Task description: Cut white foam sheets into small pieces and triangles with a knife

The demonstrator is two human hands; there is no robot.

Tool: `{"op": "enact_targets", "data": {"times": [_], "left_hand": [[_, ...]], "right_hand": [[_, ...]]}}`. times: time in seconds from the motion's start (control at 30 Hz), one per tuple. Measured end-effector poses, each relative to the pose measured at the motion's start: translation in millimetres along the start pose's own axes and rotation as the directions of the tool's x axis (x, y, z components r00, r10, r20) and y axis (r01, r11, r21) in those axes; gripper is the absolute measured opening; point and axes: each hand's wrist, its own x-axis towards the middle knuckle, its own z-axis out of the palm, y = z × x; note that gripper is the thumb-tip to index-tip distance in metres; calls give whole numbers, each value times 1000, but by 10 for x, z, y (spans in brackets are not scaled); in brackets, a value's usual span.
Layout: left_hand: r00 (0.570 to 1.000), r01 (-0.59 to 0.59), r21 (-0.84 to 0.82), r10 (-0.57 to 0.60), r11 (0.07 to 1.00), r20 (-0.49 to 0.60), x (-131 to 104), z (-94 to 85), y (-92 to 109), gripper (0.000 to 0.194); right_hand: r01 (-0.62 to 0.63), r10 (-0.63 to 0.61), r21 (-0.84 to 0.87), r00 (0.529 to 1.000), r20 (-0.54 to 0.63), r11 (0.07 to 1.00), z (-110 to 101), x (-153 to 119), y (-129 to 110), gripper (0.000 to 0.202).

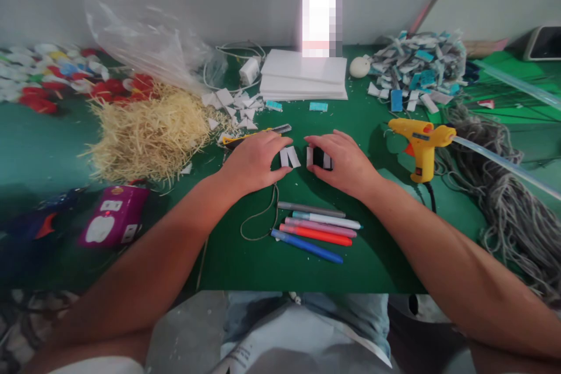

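Near the table's middle, my left hand [261, 155] curves around narrow white strips [289, 157] lying on the green surface. Its thumb and fingers are apart. Opposite it, my right hand [344, 159] arches over a small black piece [318, 156] with white strips [310, 156] beside it; thumb and forefinger stand apart there too. Part of that group is hidden under the palm. Behind my left hand rests a yellow utility knife [245, 139], its blade pointing right. Several markers [318, 235] lie in front of both hands, next to a thin grey cord loop [256, 238].
At left are wood shavings [151, 134], red and white pieces [52, 87] and a purple power box [114, 216]. White boards [302, 79] lie at the back. A yellow glue gun [421, 140], grey yarn [504, 193] and a scrap pile [421, 67] occupy the right.
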Motion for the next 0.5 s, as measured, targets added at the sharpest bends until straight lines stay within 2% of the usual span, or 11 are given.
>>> {"op": "enact_targets", "data": {"times": [0.27,0.5], "left_hand": [[997,-80,-81,78,994,-25,77,92,42,38],[988,-143,-144,132,979,-83,100,153,-13,37]], "right_hand": [[6,-6,26,1000,3,1000,20,8,-12,51],[-6,6,21,1000,11,1000,19,15,-27,51]]}}
